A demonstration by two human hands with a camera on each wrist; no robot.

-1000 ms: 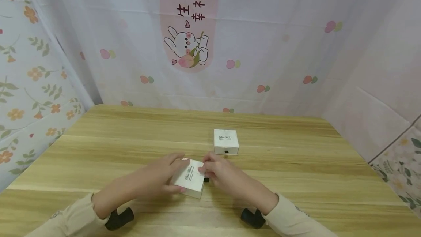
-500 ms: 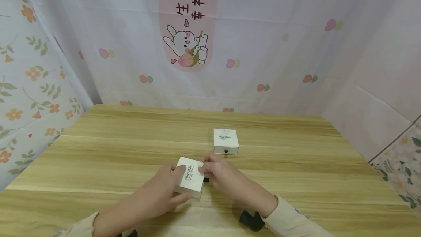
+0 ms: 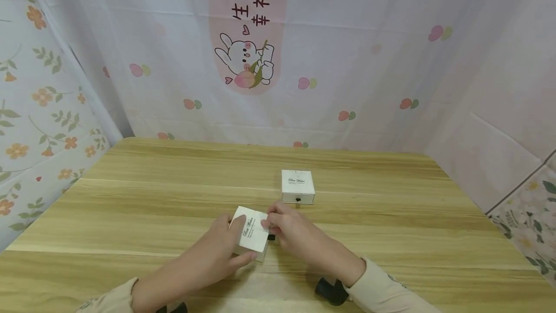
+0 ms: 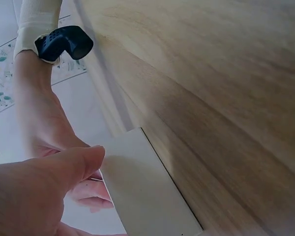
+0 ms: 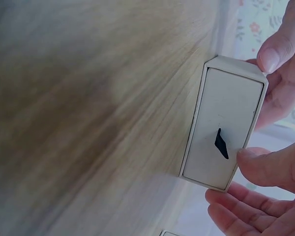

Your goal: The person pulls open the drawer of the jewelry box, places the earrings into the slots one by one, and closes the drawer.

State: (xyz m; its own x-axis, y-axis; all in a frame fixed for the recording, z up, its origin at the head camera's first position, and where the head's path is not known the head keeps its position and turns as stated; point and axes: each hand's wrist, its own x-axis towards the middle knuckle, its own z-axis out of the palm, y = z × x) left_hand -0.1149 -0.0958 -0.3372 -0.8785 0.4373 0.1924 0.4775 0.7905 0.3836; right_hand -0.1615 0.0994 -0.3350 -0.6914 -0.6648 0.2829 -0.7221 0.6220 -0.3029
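Note:
A small white drawer gift box point(image 3: 255, 232) with black lettering lies turned at an angle near the table's front. My left hand point(image 3: 223, 243) grips its left part, the thumb along the near side and a finger across the top. At the right edge my right hand point(image 3: 286, 223) pinches the box, close to a black pull tab point(image 5: 221, 144). In the right wrist view the drawer front sits flush inside its sleeve, and my right thumb point(image 5: 265, 167) touches its edge. The left wrist view shows a plain side of the box point(image 4: 147, 187) beside my left thumb point(image 4: 83, 164).
A second, matching white box point(image 3: 298, 185) stands behind my right hand, its tab facing me. Both rest on a wood-grain table point(image 3: 173, 173). A printed curtain point(image 3: 347, 62) hangs along the back edge. Black wrist devices point(image 3: 332, 291) sit under the sleeves.
My left hand has shifted slightly along the box, its thumb now nearer the front right corner and its fingers lower on the top. The right hand has stayed almost still.

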